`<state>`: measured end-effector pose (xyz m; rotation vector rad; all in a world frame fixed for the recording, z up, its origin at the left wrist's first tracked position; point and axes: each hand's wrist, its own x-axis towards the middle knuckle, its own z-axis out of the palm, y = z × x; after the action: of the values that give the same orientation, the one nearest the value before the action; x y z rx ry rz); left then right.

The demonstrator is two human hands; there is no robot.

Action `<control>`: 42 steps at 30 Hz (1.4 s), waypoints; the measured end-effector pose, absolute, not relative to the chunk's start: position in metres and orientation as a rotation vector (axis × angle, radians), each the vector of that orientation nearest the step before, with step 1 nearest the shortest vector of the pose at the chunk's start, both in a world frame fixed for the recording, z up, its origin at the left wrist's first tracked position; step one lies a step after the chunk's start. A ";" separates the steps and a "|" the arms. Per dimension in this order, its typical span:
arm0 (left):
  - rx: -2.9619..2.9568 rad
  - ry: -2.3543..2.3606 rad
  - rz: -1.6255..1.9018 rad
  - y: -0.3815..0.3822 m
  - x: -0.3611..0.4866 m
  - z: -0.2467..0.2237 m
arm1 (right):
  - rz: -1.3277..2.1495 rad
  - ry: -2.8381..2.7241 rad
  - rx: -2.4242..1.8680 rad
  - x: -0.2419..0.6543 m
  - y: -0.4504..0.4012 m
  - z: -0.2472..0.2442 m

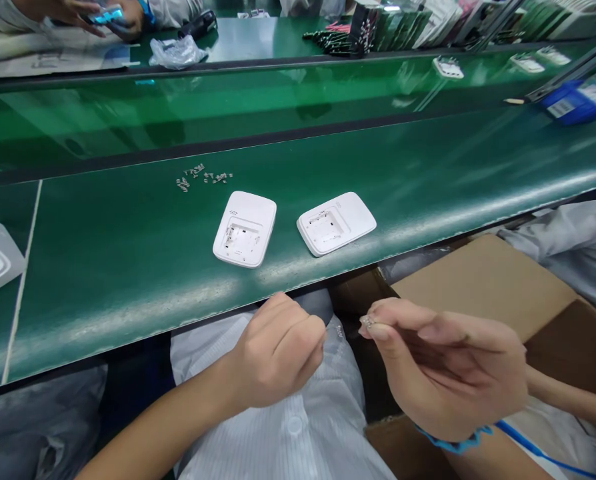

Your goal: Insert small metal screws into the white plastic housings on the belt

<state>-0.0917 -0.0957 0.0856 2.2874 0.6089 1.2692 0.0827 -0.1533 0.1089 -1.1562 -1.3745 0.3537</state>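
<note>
A green bench is seen across the frame from the left edge to the upper right, crossed at the left by a pale line. A glossy green strip is noted behind it. An open cardboard box is located at the lower right, below the bench edge.

The right hand, with a blue band at its wrist, is positioned right of centre in the lower half, in front of the bench. Its thumb and forefinger are closed on a small shiny piece, and the other fingers are loosely curled. The left hand is found just to the left, apart from the right one, closed in a fist with its back uppermost; whether anything is held inside cannot be told.

A blue bin is observed at the upper right. Two white housings are laid apart on the bench near the centre, with their recessed sides up: the left housing is angled, its recess toward the near end; the right housing is turned more sideways, its recess toward the left end. Small metal parts are scattered beyond the left housing. The small shiny piece is held at the fingertips; its exact shape cannot be made out.
</note>
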 end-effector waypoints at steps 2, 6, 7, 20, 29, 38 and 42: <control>2.280 0.623 1.289 -0.095 -0.095 0.087 | 0.302 -1.380 -1.199 0.083 -0.154 0.110; 2.507 0.835 1.349 -0.073 -0.118 0.086 | 0.218 -1.504 -1.380 0.089 -0.149 0.107; 2.599 0.977 1.351 -0.062 -0.129 0.085 | 0.200 -1.563 -1.404 0.093 -0.146 0.105; 2.284 2.025 0.505 0.057 -0.243 0.048 | -0.275 -2.010 -1.318 0.131 -0.041 0.060; 2.478 1.836 0.423 0.115 -0.218 0.041 | -0.535 -2.605 -1.703 0.137 0.002 0.081; 2.335 1.941 0.737 0.107 -0.226 0.037 | -0.519 -2.542 -1.658 0.149 0.009 0.083; 2.356 1.881 0.672 0.111 -0.225 0.037 | -0.173 -2.499 -1.494 0.156 0.021 0.081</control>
<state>-0.2249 0.1109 0.0372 2.3556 1.8814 0.6722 0.1559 0.0207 0.0809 -1.4937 -2.4989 -0.1725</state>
